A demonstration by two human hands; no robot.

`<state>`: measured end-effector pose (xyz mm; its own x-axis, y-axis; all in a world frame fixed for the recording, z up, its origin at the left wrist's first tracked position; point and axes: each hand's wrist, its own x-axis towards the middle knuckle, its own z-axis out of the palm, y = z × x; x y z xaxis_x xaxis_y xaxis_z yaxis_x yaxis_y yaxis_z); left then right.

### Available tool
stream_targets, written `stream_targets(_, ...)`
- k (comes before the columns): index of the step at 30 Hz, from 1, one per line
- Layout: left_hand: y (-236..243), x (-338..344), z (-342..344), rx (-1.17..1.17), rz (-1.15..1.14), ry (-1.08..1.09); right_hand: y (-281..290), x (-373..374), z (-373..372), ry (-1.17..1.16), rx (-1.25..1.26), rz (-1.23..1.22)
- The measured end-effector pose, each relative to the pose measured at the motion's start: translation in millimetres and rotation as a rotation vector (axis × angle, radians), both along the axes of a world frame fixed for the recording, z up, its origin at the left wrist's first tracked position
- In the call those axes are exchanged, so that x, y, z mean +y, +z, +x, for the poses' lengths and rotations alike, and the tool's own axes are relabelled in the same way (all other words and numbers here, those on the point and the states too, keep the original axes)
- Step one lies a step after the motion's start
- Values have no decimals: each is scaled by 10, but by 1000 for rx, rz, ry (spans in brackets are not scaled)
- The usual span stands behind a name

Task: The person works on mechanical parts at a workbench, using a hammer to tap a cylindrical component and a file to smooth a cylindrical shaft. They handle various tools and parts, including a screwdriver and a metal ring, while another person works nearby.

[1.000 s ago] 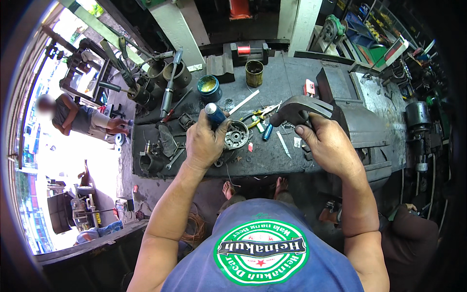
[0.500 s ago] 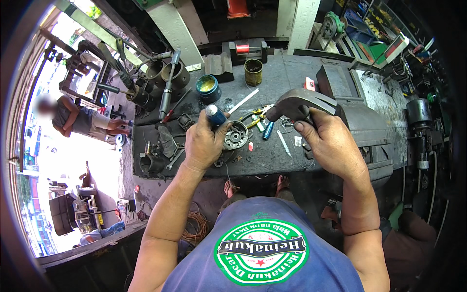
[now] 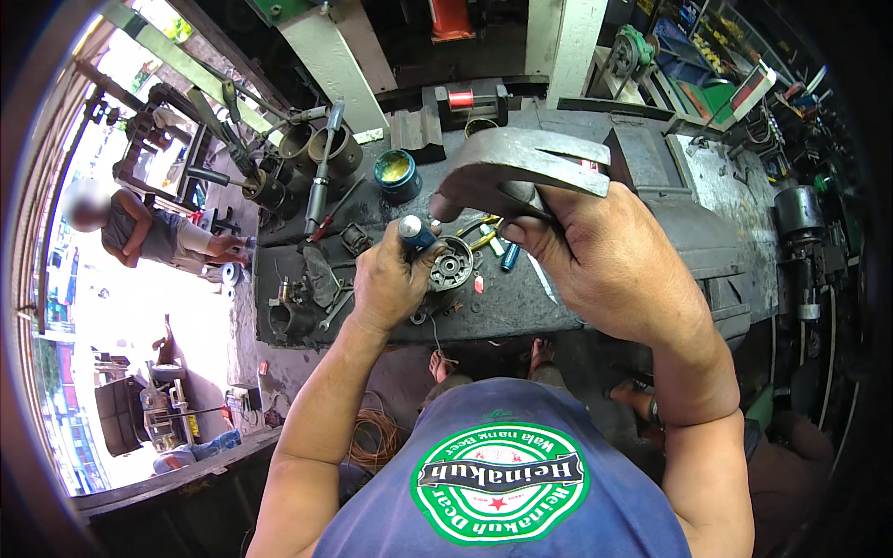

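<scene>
My left hand (image 3: 391,284) is wrapped round a blue-handled tool (image 3: 416,232) with a bare metal cap. It is held upright at the left side of a round cast metal housing (image 3: 453,264) with openings in its face. The tool's lower end is hidden behind my fingers and the housing. In my right hand (image 3: 605,256) is a claw hammer (image 3: 512,153), gripped close below its head. The hammer head hangs up and to the right of the tool's cap, apart from it, with its claw pointing right.
Around the housing on the dark workbench (image 3: 446,321) lie small parts and a wrench (image 3: 336,311). A blue tub of yellowish grease (image 3: 398,174) stands behind. Tools fill metal cans (image 3: 270,191) at the left. A seated person (image 3: 158,223) is farther left.
The hammer has come left and nearer the camera, and its head now covers more of the bench. My left hand and the blue-handled tool have hardly moved.
</scene>
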<state>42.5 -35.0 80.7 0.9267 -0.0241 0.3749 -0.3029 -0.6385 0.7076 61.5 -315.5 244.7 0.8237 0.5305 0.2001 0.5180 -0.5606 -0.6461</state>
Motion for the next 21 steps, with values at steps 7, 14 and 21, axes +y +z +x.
stream_targets(7,14,0,-7,22,-18,17,44,119,11,19,-130,65)
stream_targets(14,-11,-2,-6,14,37,34,-39,60,40,3,-146,44)
stream_targets(21,-5,-10,-7,1,14,16,36,95,35,-3,-84,50)
